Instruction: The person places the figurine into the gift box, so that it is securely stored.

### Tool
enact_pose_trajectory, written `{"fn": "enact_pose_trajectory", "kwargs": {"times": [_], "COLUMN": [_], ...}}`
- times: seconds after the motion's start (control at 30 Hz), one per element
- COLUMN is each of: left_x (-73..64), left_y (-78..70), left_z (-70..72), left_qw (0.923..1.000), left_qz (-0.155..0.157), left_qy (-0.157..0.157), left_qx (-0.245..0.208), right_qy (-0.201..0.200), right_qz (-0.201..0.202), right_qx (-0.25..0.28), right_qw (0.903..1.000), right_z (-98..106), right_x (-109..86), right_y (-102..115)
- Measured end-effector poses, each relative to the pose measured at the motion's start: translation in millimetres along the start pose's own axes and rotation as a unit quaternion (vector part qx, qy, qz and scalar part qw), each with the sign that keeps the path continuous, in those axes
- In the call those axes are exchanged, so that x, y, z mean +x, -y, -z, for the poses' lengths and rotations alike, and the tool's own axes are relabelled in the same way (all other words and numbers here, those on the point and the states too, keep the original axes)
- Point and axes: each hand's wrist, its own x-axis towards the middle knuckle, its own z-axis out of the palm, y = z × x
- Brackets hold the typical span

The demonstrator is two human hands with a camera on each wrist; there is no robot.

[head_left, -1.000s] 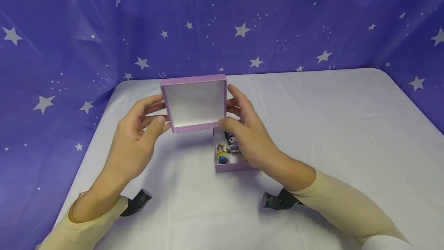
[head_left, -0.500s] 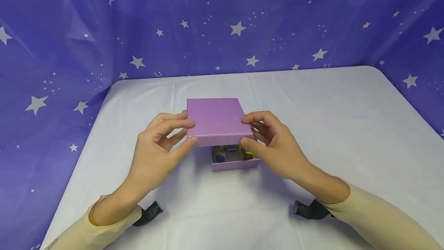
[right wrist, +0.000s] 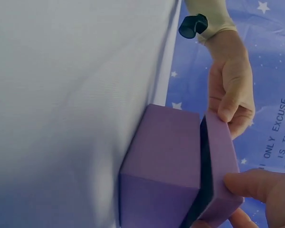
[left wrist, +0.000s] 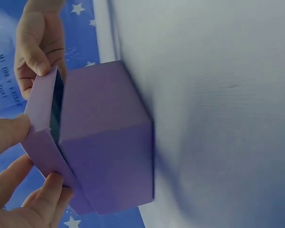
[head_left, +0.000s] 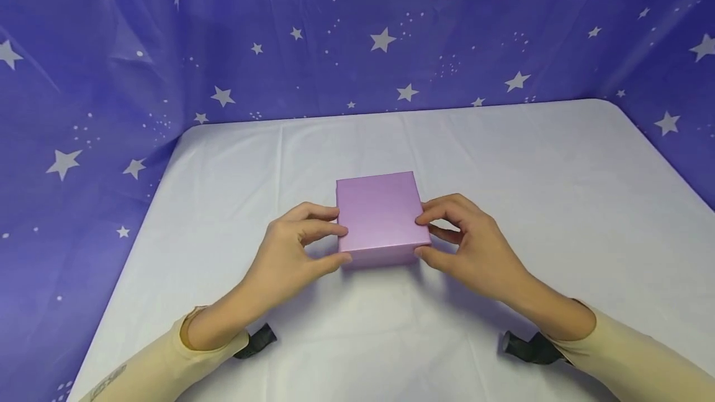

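Observation:
A shallow purple lid [head_left: 382, 213] sits over a deeper purple box [left wrist: 104, 156] on the white table. My left hand [head_left: 296, 247] grips the lid's left side, thumb at the front corner and fingers along the edge. On the other side, my right hand [head_left: 475, 247] holds the lid by its right edge, thumb at the near right corner. Both wrist views reveal a dark gap between lid and box along the near side, so the lid is tilted and partly on. The box's contents are hidden.
White cloth [head_left: 223, 203] covers the table. Behind it hangs a blue-purple curtain [head_left: 313, 73] with white stars. Dark wrist-worn pieces stick out below the left sleeve [head_left: 212, 340] and the right sleeve [head_left: 581, 327].
Both hands have turned the lid from upright, inside facing me, to top side up. They have brought it right and down onto the box, covering the small figures inside.

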Motion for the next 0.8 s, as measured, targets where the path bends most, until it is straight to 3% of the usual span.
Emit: {"fn": "enact_pose_trajectory", "kwargs": {"times": [0.13, 0.37, 0.63, 0.8], "left_x": [3.8, 7.2, 6.6, 3.8], "left_y": [1.3, -1.8, 0.1, 9.1], "left_z": [-1.1, 5.5, 6.8, 2.7], "left_qw": [0.9997, 0.9979, 0.9978, 0.9978], "left_qz": [-0.005, -0.025, -0.009, 0.003], "left_qy": [0.013, 0.007, 0.031, 0.032], "left_qx": [0.019, 0.059, 0.057, 0.058], "right_qy": [0.003, 0.025, 0.056, 0.066], "right_qz": [-0.001, 0.005, -0.013, -0.016], "right_qx": [-0.013, -0.014, -0.016, -0.026], "right_qw": [0.9999, 0.9996, 0.9982, 0.9973], "right_z": [-0.4, -3.8, -7.6, -8.4], "right_x": [0.0, 8.0, 8.1, 9.2], "right_y": [-4.9, -11.5, -16.6, -14.0]}}
